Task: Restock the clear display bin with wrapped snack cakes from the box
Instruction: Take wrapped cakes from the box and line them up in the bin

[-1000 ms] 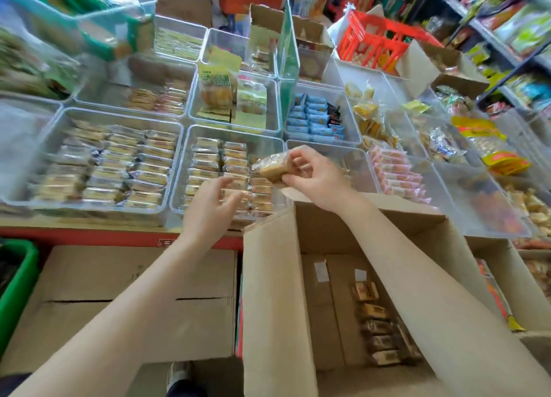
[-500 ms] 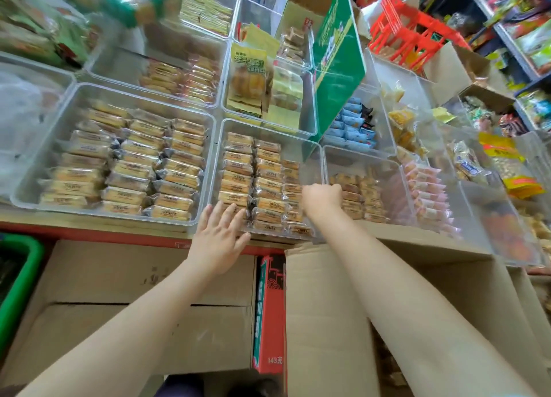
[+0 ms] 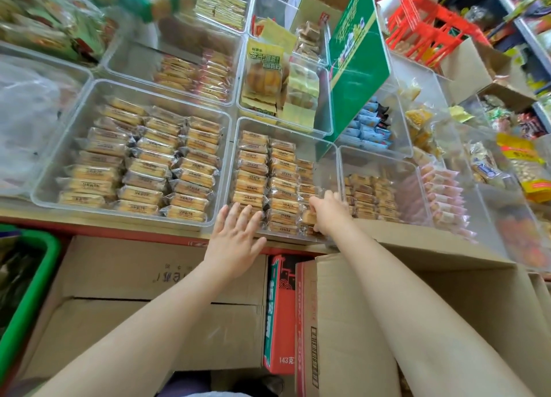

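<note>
Far left: one green basket [image 3: 44, 265] stands below the surface [image 3: 89, 222]. Beside it lie closed cardboard cartons [image 3: 143, 316]. On the surface above them sits one large clear bin [image 3: 131, 155] holding three columns of wrapped cakes. Centre: the clear display bin [image 3: 326, 158] holds wrapped snack cakes [image 3: 253, 170] in three columns; the two left columns run almost the full depth, the third is shorter, leaving the bin's far right corner bare. The left hand [image 3: 235, 238] lies flat against the bin's near wall, its fingers straight and spread, holding nothing. The right hand [image 3: 328, 214] reaches over the near right corner, fingers curled down round one cake [image 3: 308, 217] at the front of the third column. Below, one red carton [image 3: 280, 316] stands on edge between the closed cartons and the open box [image 3: 357, 322]; the box's inside is hidden by the right forearm. Right: a second clear bin [image 3: 381, 170] holds smaller wrapped cakes; their count cannot be told. Behind, one green sign board [image 3: 354, 68] leans over the bins. Upper right: one red basket [image 3: 423, 35].
</note>
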`<state>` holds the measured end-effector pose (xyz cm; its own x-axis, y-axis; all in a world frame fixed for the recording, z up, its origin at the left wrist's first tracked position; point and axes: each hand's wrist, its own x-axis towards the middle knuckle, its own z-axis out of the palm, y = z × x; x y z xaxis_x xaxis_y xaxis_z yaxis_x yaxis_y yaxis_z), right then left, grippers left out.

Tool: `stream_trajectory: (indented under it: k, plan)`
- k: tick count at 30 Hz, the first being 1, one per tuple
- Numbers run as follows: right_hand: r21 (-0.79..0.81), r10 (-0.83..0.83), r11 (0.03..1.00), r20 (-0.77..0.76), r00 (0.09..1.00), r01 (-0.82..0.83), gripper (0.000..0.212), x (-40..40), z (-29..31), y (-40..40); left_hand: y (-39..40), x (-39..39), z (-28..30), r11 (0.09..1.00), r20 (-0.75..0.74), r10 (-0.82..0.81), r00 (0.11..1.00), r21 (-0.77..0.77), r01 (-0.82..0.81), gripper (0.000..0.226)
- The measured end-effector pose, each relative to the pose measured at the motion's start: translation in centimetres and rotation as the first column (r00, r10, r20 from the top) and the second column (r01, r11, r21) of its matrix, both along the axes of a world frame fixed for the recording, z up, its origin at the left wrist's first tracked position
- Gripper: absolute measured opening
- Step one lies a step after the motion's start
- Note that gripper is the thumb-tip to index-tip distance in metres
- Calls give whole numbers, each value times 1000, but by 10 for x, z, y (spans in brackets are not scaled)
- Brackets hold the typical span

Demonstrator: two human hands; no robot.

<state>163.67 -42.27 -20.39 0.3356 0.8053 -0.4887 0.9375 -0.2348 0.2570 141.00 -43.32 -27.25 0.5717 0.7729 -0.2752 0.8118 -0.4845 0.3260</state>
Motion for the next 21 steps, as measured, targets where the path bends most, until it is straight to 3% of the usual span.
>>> stream_trajectory:
  k: [2,6,8,10,12,14,16,19,21]
  plan:
    - [-42,49,998,19,999,-48,36,-5,-4,2,0,0,0,1000,-12,-10,1000,-3,10,66]
    - [-342,70,938,23,997,-58,49,-15,-2,6,2,1,1,1000,-10,4,1000,-21,-4,66]
    - [-329,95,941,24,995,-82,45,-16,14,11,2,0,1,1000,-1,-2,1000,-31,2,67]
    - [-100,79,991,-68,995,-85,37,-14,38,9,4,-3,2,999,-2,0,1000,-44,0,69]
    - [230,81,973,-260,962,-19,31,-8,71,-7,6,-2,9,998,-34,23,999,-66,-25,72]
    - [482,135,872,-397,908,81,26,4,103,-38,-4,6,29,989,23,106,994,-105,-103,72]
    - [663,200,738,-390,899,124,21,23,123,-79,-32,25,60,961,249,236,939,-201,-188,65]
    - [755,130,613,-390,912,235,18,62,121,-143,-107,70,113,907,493,309,813,-411,-95,71]
    - [719,36,617,-431,902,319,19,87,108,-182,-157,104,131,837,497,325,805,-547,0,94]
